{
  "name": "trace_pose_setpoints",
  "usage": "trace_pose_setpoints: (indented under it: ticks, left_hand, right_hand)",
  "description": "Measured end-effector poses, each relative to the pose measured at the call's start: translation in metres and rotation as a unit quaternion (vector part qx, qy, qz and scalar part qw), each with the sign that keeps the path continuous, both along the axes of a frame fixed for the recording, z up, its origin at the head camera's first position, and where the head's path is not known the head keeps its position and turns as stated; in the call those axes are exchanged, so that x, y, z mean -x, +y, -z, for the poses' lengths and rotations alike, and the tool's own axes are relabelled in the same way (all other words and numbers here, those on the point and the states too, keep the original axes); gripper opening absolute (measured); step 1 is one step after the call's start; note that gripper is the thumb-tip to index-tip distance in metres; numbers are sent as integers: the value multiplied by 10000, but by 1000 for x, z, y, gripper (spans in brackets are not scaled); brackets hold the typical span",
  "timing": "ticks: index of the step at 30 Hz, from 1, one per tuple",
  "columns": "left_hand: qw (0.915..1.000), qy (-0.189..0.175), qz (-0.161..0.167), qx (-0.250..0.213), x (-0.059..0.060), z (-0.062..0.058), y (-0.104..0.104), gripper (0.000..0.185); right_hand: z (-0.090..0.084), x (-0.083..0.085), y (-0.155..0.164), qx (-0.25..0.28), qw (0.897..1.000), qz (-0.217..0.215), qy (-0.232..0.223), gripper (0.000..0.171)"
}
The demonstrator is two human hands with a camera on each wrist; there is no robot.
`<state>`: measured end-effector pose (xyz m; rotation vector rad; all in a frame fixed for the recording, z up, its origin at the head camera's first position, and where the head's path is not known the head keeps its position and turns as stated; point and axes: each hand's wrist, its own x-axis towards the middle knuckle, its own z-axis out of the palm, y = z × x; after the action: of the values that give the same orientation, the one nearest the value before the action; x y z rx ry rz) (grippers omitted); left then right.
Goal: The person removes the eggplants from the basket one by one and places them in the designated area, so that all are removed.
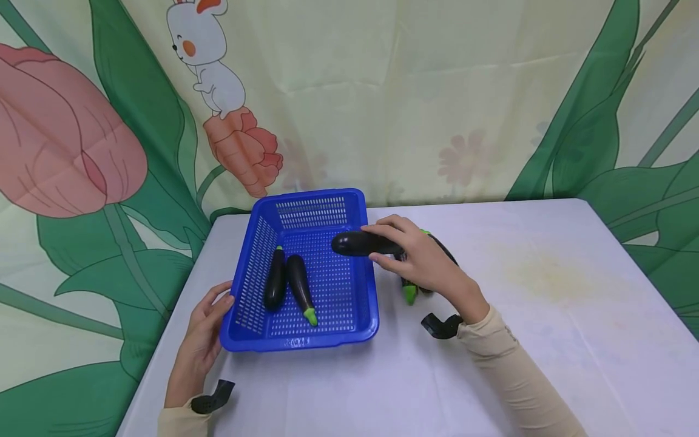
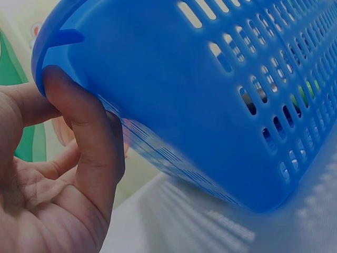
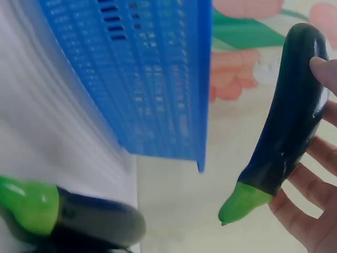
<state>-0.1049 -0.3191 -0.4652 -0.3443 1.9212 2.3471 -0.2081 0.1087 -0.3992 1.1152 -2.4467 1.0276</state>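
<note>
My right hand (image 1: pixel 426 258) grips a dark eggplant (image 1: pixel 356 243), held level over the right rim of a blue plastic basket (image 1: pixel 300 345). In the right wrist view, the held eggplant's green stem end (image 3: pixel 243 203) shows, with thumb and fingers on either side of the dark body. My left hand (image 1: pixel 201 332) holds the basket's left rim near its front corner, fingers bent at the edge in the left wrist view. Inside the basket lie two eggplants, one (image 1: pixel 275 282) by the left wall and another (image 1: pixel 299 282) beside it with its green end toward the front.
Right of the basket, partly hidden by my right hand, several more eggplants (image 1: pixel 409 291) lie on the white-covered table (image 1: pixel 546 340). A printed curtain (image 1: pixel 349 121) with flowers and a rabbit hangs behind the table's back edge. Dark straps (image 1: pixel 441 326) sit at both wrists.
</note>
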Motion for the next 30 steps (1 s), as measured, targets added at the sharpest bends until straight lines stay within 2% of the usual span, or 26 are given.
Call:
trace_pose_setpoints:
  ticks: [3, 6, 12, 16, 22, 30]
  left_hand:
    - [10000, -12, 4, 59, 0, 0, 0, 32]
    - [10000, -22, -10, 95, 0, 1, 0, 33]
    - [10000, -12, -28, 57, 1, 1, 0, 32]
    - [10000, 12, 22, 54, 1, 1, 1, 31]
    - [9999, 12, -32, 154, 2, 1, 2, 33]
    - [9999, -9, -36, 160, 0, 1, 0, 33]
  right_hand:
    - [1, 4, 13, 203, 9989, 184, -378, 46]
    - [0, 10, 27, 324, 9970, 449, -541, 45]
    - [-1, 23, 63, 283, 9894, 1028, -986, 42]
    - [1, 27, 92, 118, 9760, 1507, -1567, 46]
    - [10, 36, 127, -244, 9540, 1936, -2274, 59]
    - [33, 48, 144, -533, 9334, 1995, -2934, 66]
